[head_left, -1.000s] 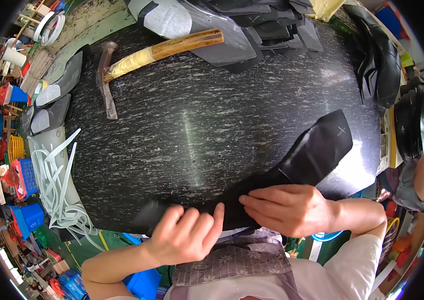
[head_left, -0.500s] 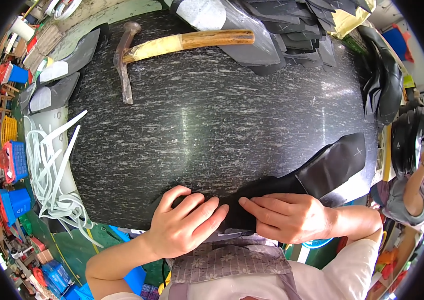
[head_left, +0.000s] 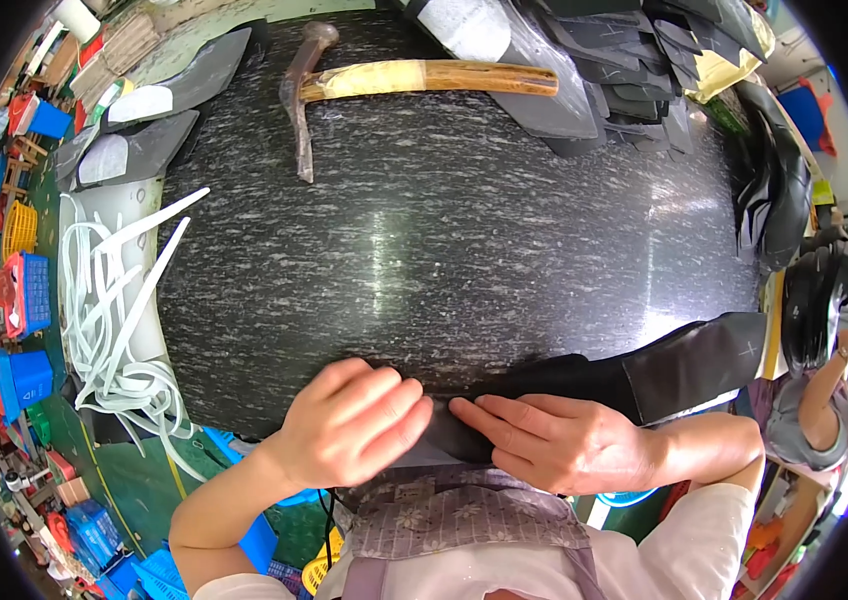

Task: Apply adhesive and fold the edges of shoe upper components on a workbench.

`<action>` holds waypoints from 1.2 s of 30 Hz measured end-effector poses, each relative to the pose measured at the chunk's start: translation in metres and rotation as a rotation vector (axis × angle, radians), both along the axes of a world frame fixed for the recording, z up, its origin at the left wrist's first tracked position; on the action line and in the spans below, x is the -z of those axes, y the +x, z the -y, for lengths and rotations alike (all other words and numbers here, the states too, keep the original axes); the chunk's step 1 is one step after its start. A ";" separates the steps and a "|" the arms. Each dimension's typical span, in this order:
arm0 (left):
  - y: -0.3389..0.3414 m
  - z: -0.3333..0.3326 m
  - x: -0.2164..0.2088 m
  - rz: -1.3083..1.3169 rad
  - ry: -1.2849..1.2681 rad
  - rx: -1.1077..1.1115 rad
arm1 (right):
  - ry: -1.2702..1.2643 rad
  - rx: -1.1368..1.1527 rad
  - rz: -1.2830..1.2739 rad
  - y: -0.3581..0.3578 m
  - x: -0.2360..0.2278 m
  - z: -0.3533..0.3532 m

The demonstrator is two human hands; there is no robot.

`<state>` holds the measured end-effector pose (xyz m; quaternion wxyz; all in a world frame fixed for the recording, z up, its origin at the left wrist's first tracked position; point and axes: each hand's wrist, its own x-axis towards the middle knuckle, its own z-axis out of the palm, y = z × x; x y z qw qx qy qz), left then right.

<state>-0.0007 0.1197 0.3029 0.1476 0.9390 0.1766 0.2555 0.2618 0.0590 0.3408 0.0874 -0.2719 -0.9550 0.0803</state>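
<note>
A long black leather piece (head_left: 694,365) lies along the near edge of the dark speckled table, its wider right end marked with a small pale cross. My left hand (head_left: 352,425) is closed at the piece's left end, fingers curled down over the table edge and the thumb out of sight. Close beside it, my right hand (head_left: 574,440) grips the same piece near its middle, fingers long and pressed together, fingertips pointing at my left hand. The part of the leather under both palms is hidden.
A hammer (head_left: 434,77) with a taped wooden handle lies at the back. Pale strips (head_left: 119,330) hang tangled off the left edge. Dark cut pieces (head_left: 624,70) are heaped at the back right, more pieces (head_left: 149,150) at the back left. Another person (head_left: 814,410) sits at far right.
The leather's right end has swung nearer to me and farther right, lying more along the table edge. My hands stay on it, shifted slightly left. The whole view has turned a little.
</note>
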 end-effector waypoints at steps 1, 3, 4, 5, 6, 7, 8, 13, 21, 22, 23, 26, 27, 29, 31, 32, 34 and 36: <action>-0.001 0.000 -0.002 -0.061 0.200 0.032 | 0.022 0.002 0.059 -0.002 -0.002 0.000; -0.008 0.004 -0.011 -0.194 0.297 0.041 | 0.045 0.002 0.112 -0.008 -0.002 0.004; -0.011 0.007 -0.014 -0.244 0.329 0.039 | 0.044 0.030 0.100 -0.010 0.000 0.007; -0.014 0.010 -0.016 -0.245 0.330 0.039 | 0.043 0.057 0.087 -0.012 0.002 0.009; -0.020 0.013 -0.018 -0.296 0.346 -0.012 | 0.045 0.057 0.084 -0.014 0.001 0.008; -0.027 0.015 -0.020 -0.350 0.360 -0.066 | 0.080 0.030 0.132 -0.015 0.002 0.005; -0.040 0.013 -0.013 -0.294 0.293 -0.123 | 0.118 0.008 0.185 -0.016 0.002 0.003; -0.026 0.043 -0.026 0.012 -0.195 -0.188 | 0.132 0.045 0.226 -0.026 -0.005 0.001; -0.005 0.048 -0.022 -0.407 -0.068 -0.018 | -0.494 0.134 -0.080 0.035 -0.032 -0.018; 0.000 0.047 -0.023 -0.396 -0.063 -0.005 | -0.516 0.138 -0.136 0.038 -0.030 -0.016; 0.004 0.046 -0.024 -0.401 -0.088 0.039 | -0.512 0.152 -0.129 0.041 -0.029 -0.013; 0.036 0.045 -0.018 -0.271 -0.183 0.150 | -0.449 0.128 -0.110 0.046 -0.020 -0.001; 0.047 0.042 -0.012 -0.270 -0.131 0.218 | -0.394 0.124 -0.112 0.048 -0.015 0.002; 0.057 0.034 -0.009 -0.276 -0.069 0.278 | -0.344 0.154 -0.151 0.053 -0.009 0.008; 0.057 0.028 -0.013 -0.246 -0.145 0.309 | -0.187 0.115 -0.129 0.056 -0.003 0.011; 0.058 0.029 -0.012 -0.255 -0.127 0.288 | -0.038 0.081 -0.108 0.057 -0.002 0.012; 0.058 0.035 -0.005 -0.320 -0.090 0.328 | 0.084 0.025 -0.024 0.062 -0.001 0.020; 0.065 0.036 0.010 -0.278 -0.022 0.281 | 0.162 0.095 -0.084 0.058 0.011 0.017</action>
